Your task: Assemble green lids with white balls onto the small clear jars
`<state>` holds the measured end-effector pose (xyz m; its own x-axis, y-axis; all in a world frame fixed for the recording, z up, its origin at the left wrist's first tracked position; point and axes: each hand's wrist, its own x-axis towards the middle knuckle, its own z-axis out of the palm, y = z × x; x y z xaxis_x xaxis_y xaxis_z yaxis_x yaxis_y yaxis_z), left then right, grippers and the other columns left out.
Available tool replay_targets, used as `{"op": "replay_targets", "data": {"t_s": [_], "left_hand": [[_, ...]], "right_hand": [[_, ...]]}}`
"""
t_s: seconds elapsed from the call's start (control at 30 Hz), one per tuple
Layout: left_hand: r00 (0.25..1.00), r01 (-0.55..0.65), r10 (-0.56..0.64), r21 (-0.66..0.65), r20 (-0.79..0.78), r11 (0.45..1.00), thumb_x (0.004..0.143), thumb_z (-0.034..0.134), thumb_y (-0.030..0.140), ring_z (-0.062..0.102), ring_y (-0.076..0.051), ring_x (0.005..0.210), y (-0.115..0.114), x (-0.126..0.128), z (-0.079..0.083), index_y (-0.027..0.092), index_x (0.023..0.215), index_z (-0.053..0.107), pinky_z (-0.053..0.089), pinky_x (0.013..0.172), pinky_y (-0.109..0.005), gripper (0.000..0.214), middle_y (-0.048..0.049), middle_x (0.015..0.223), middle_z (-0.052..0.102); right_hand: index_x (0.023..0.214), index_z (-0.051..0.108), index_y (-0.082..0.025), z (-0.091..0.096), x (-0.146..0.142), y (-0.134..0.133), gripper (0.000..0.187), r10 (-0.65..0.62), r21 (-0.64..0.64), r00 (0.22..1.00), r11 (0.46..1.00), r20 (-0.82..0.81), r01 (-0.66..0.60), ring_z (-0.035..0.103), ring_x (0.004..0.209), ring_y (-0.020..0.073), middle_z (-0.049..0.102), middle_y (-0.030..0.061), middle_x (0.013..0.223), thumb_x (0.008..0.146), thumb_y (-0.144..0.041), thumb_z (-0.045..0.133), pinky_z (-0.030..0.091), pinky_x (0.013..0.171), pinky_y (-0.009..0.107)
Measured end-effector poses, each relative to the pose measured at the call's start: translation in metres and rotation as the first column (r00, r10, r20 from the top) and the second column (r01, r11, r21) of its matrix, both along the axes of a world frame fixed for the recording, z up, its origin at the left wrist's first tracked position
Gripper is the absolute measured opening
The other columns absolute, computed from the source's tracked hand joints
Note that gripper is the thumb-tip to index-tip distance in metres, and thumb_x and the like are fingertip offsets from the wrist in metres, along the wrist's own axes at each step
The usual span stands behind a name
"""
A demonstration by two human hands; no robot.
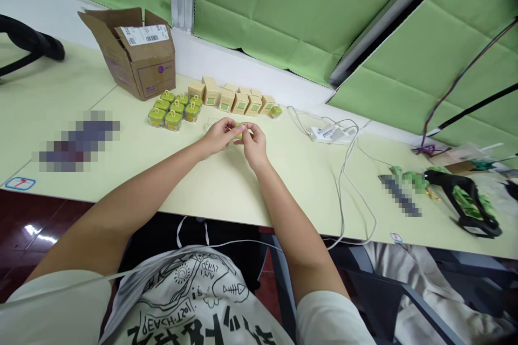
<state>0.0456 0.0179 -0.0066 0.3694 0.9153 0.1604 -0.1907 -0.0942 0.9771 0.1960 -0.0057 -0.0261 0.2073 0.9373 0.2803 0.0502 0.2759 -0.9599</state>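
Left hand (218, 135) and right hand (253, 144) meet over the table (226, 183), fingers of both pinched on one small green piece (239, 128) held between them. Just behind the hands, a cluster of green-lidded jars (175, 110); beside the jars a row of small tan boxes (232, 98); behind the jars an open cardboard box (135, 51); white charger with cables (332, 132) right of the hands
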Motion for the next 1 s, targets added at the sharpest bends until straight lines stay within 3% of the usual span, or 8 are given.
{"op": "replay_targets", "data": {"t_s": [0.13,0.27,0.53,0.67,0.83,1.0], "left_hand": [[0.991,0.117,-0.105,-0.141,0.087,0.983,0.094,0.089,0.045,0.070,-0.013,0.075,0.001,-0.002,0.003,0.016,0.097,0.068,0.051,0.064,-0.025,0.036,-0.0006,0.090,0.069],[0.976,0.176,-0.140,-0.220,0.169,0.959,0.085,0.097,0.043,0.071,-0.013,0.080,0.002,-0.007,0.005,0.014,0.096,0.071,0.052,0.069,-0.025,0.040,-0.0024,0.091,0.072],[0.935,0.284,-0.214,-0.234,0.283,0.930,0.075,0.102,0.052,0.070,-0.016,0.083,0.005,-0.015,0.008,0.015,0.090,0.072,0.051,0.070,-0.027,0.050,-0.0027,0.090,0.072],[0.929,0.288,-0.215,-0.223,0.302,0.931,0.073,0.103,0.054,0.070,-0.016,0.084,0.006,-0.016,0.007,0.015,0.090,0.074,0.051,0.073,-0.028,0.052,-0.0032,0.090,0.072],[0.930,0.275,-0.192,-0.243,0.314,0.930,0.070,0.104,0.056,0.070,-0.016,0.083,0.007,-0.015,0.006,0.015,0.091,0.076,0.051,0.073,-0.028,0.054,-0.0031,0.090,0.074],[0.938,0.249,-0.162,-0.269,0.308,0.931,0.077,0.101,0.053,0.069,-0.015,0.081,0.007,-0.014,0.005,0.014,0.091,0.077,0.051,0.072,-0.028,0.048,-0.0046,0.092,0.075]], "right_hand": [[0.094,0.064,-0.024,0.004,0.001,0.000,0.061,-0.027,-0.023,1.000,0.999,0.011,0.027,0.066,0.072,0.0120,0.069,-0.0015,0.089,0.078,-0.080,0.082,0.062,0.064,0.028],[0.088,0.066,-0.022,0.011,0.002,-0.003,0.057,-0.051,-0.018,0.999,0.999,0.011,0.051,0.065,0.073,0.0115,0.066,-0.0017,0.088,0.073,-0.073,0.088,0.061,0.062,0.027],[0.077,0.070,-0.021,0.021,0.002,-0.011,0.057,-0.005,-0.016,1.000,1.000,-0.008,0.005,0.063,0.082,0.0126,0.066,0.0038,0.107,0.066,-0.071,0.094,0.063,0.066,0.029],[0.073,0.072,-0.021,0.020,0.000,-0.009,0.061,-0.035,0.012,0.999,0.999,0.004,0.035,0.063,0.083,0.0144,0.064,0.0053,0.108,0.060,-0.074,0.096,0.064,0.063,0.031],[0.072,0.073,-0.022,0.019,0.002,-0.006,0.061,-0.050,0.039,0.997,0.998,0.051,0.048,0.067,0.099,0.0212,0.064,0.0072,0.104,0.060,-0.078,0.094,0.064,0.064,0.031],[0.070,0.074,-0.022,0.016,0.005,-0.005,0.059,-0.055,0.068,0.993,0.997,0.106,0.048,0.069,0.102,0.0222,0.067,0.0070,0.102,0.064,-0.078,0.094,0.063,0.066,0.031]]}}
